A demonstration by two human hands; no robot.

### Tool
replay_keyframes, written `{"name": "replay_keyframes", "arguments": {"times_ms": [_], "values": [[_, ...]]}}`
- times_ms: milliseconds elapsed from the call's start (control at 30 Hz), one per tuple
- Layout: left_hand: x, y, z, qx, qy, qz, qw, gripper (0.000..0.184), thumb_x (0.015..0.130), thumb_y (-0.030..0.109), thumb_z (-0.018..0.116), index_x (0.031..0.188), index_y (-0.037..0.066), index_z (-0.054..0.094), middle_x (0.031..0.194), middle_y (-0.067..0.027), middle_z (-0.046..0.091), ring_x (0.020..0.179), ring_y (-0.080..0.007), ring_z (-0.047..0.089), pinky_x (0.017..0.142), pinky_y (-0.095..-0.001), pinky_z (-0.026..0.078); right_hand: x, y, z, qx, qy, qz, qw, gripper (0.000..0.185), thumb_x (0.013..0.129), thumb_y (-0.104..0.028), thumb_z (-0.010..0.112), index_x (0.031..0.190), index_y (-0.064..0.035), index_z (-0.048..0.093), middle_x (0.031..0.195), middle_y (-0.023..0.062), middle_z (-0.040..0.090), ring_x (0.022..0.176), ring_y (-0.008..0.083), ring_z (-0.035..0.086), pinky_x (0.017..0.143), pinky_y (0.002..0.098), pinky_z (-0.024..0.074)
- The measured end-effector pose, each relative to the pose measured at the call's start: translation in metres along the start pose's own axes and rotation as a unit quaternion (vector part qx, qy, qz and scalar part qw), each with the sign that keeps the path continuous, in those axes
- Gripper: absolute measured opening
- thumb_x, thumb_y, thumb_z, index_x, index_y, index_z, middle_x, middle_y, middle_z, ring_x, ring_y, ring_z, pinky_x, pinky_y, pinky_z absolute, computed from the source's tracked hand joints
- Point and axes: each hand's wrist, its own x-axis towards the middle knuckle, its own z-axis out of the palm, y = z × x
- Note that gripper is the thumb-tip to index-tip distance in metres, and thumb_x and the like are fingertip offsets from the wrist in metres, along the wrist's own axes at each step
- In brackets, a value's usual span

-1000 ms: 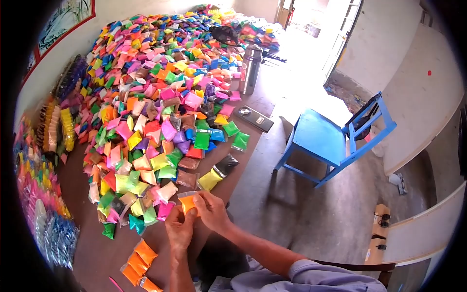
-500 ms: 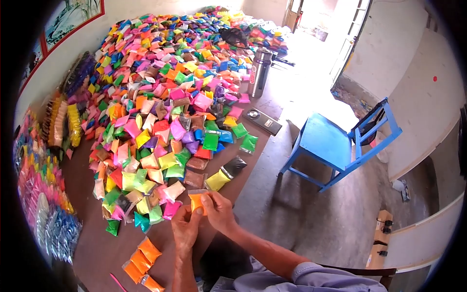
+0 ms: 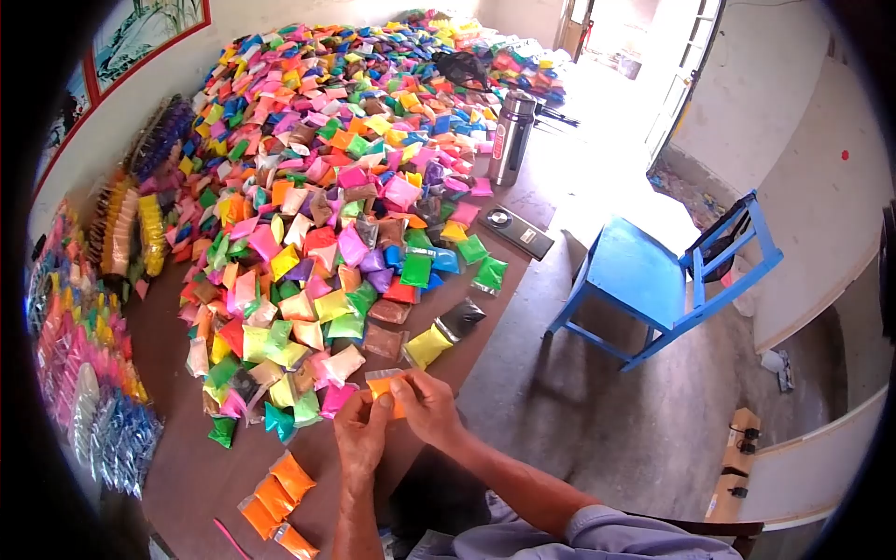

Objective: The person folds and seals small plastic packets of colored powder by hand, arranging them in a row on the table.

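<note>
An orange packet point(image 3: 383, 383) with a clear top edge is pinched between my two hands above the near edge of the brown table point(image 3: 196, 476). My left hand point(image 3: 362, 431) grips its lower left side, thumb up. On its right side are the closed fingers of my right hand point(image 3: 425, 406). Several orange packets point(image 3: 275, 497) lie together on the table, left of my left forearm. Just beyond my hands, a yellow packet point(image 3: 427, 347) touches a black packet point(image 3: 460, 319). A large heap of coloured packets point(image 3: 327, 215) covers much of the table.
A steel flask point(image 3: 511, 140) and a flat dark device point(image 3: 516, 231) stand near the table's right edge. Bundled clear bags point(image 3: 112, 439) lie at the left, with a pink stick point(image 3: 231, 539) near the front. A blue chair point(image 3: 644, 271) stands on the floor at right.
The view has shifted, so the scene sits further right in the picture. Both hands still hold the orange packet, with only slight finger movement.
</note>
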Motion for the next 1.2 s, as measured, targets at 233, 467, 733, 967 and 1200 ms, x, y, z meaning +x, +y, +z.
{"name": "replay_keyframes", "arguments": {"times_ms": [233, 467, 733, 967, 1200], "values": [[-0.002, -0.002, 0.003, 0.02, 0.008, 0.028, 0.999, 0.015, 0.097, 0.016, 0.071, 0.1, 0.001, 0.069, 0.083, 0.0041, 0.063, 0.074, -0.0042, 0.055, 0.067, -0.0216, 0.045, 0.0, 0.0, 0.003, 0.027, 0.019, 0.014, 0.999, 0.02, 0.101, -0.017, 0.063, 0.099, 0.0027, 0.065, 0.082, 0.0118, 0.066, 0.072, 0.0174, 0.062, 0.065, 0.0297, 0.0503], [-0.001, 0.003, 0.004, -0.001, 0.023, 0.017, 1.0, 0.013, 0.097, 0.014, 0.069, 0.099, 0.001, 0.07, 0.081, 0.0056, 0.061, 0.074, -0.003, 0.053, 0.066, -0.021, 0.043, 0.0, -0.007, -0.003, -0.003, -0.023, -0.013, 1.0, 0.016, 0.099, -0.014, 0.064, 0.099, 0.0027, 0.065, 0.082, 0.0131, 0.065, 0.071, 0.0192, 0.063, 0.064, 0.0308, 0.0501], [-0.001, 0.007, 0.006, -0.014, 0.033, 0.036, 0.999, 0.014, 0.097, 0.014, 0.07, 0.091, 0.002, 0.068, 0.08, 0.007, 0.06, 0.073, -0.0019, 0.05, 0.064, -0.0203, 0.041, -0.001, -0.003, 0.0, 0.007, -0.015, -0.003, 1.0, 0.015, 0.099, -0.013, 0.065, 0.099, 0.0014, 0.065, 0.082, 0.0128, 0.064, 0.069, 0.0201, 0.062, 0.062, 0.0315, 0.0492], [0.003, -0.008, -0.001, 0.016, 0.052, 0.076, 0.996, 0.018, 0.099, 0.017, 0.069, 0.087, 0.004, 0.067, 0.076, 0.0085, 0.056, 0.068, -0.0022, 0.045, 0.059, -0.0217, 0.037, 0.0, -0.006, -0.001, -0.004, -0.035, -0.034, 0.999, 0.015, 0.098, -0.014, 0.067, 0.098, 0.0008, 0.065, 0.08, 0.0129, 0.063, 0.067, 0.022, 0.061, 0.061, 0.0321, 0.049], [0.001, 0.0, 0.002, 0.005, 0.059, 0.066, 0.996, 0.013, 0.095, 0.013, 0.072, 0.089, 0.002, 0.068, 0.079, 0.0077, 0.058, 0.074, -0.0021, 0.05, 0.065, -0.0206, 0.041, 0.0, -0.002, -0.001, -0.032, -0.033, -0.034, 0.998, 0.014, 0.097, -0.013, 0.067, 0.098, 0.0006, 0.065, 0.08, 0.0136, 0.062, 0.067, 0.0242, 0.062, 0.061, 0.0325, 0.0492]]}}
